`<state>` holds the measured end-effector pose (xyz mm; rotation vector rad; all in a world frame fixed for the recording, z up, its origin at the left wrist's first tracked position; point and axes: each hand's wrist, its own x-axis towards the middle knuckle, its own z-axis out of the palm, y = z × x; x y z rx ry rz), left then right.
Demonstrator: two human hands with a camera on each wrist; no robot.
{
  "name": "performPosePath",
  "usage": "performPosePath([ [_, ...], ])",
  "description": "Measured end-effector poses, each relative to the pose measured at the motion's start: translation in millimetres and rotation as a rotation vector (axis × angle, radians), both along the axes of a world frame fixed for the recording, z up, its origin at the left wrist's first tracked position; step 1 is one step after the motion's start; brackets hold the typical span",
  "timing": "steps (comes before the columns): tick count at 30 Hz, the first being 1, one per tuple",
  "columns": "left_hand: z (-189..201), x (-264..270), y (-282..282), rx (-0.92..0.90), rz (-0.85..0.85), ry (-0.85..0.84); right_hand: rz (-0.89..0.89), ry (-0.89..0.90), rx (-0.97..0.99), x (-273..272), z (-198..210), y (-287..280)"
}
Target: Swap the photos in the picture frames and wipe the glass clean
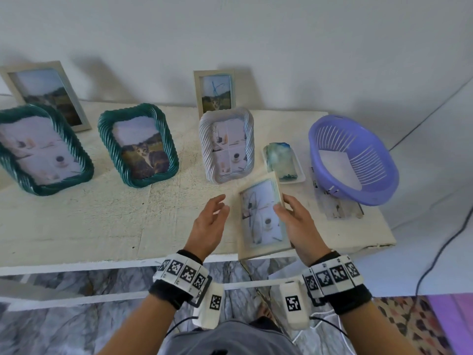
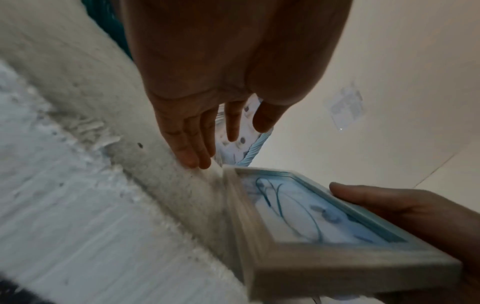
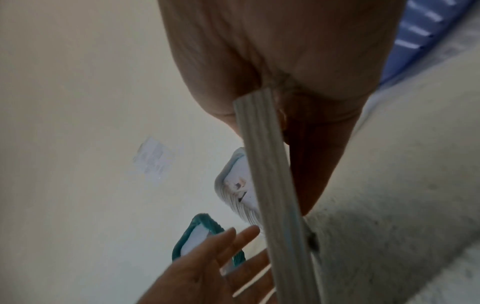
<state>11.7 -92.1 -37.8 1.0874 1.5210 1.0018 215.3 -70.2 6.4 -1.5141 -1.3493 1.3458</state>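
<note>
My right hand (image 1: 289, 213) grips the right edge of a pale wooden frame (image 1: 261, 219), holding it tilted above the table's front edge; its glass bears blue scribbles (image 2: 285, 205). The frame's side (image 3: 272, 185) runs between my thumb and fingers in the right wrist view. Just left of the frame hovers my left hand (image 1: 212, 216), fingers straight and spread, touching nothing. A white ribbed frame (image 1: 226, 147) stands behind, and a second pale frame (image 1: 215, 92) with a blue mark leans on the wall. A stained cloth (image 1: 281, 160) lies on a small tray.
Two teal ribbed frames (image 1: 138, 144) (image 1: 41, 149) and a further pale frame (image 1: 48, 94) stand on the white table (image 1: 102, 213) at left. A purple basket (image 1: 353, 160) holding white paper sits at right over a printed sheet (image 1: 337, 208). A cable (image 1: 440, 252) hangs at right.
</note>
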Motion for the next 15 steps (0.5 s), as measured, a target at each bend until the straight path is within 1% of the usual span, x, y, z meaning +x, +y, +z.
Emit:
performPosePath([
  [2,2.3,2.5,-1.4,-0.040,0.033,-0.126,-0.033,0.162,-0.092,-0.3,-2.8,-1.3],
  [3,4.8,3.1,-2.3,-0.054,0.052,-0.196,-0.041,0.271,-0.150,-2.4,-1.4,-3.5],
  [5,9.2,1.8,-4.6,-0.049,0.101,-0.330,-0.022,0.460,-0.237,-8.7,1.9,-7.9],
  [7,11.9,-2.7,-6.2,-0.010,0.166,-0.424,0.029,0.532,-0.259,-14.9,4.3,-10.3],
  [9,14.1,-8.4,-6.7,0.046,0.195,-0.430,0.064,0.530,-0.256,-19.3,4.9,-6.6],
  [10,14.5,-12.0,-7.3,0.080,0.194,-0.414,0.088,0.478,-0.246,-21.1,6.4,-2.9],
  [11,15.9,-15.2,-8.1,0.115,0.185,-0.392,0.121,0.382,-0.224,-22.2,6.3,2.9],
  [13,17.0,-22.3,-9.9,0.163,0.181,-0.356,0.209,0.101,-0.121,-22.2,4.7,19.0],
  [15,14.9,-28.7,-11.1,0.183,0.195,-0.324,0.216,-0.202,0.075,-20.0,1.3,44.0],
])
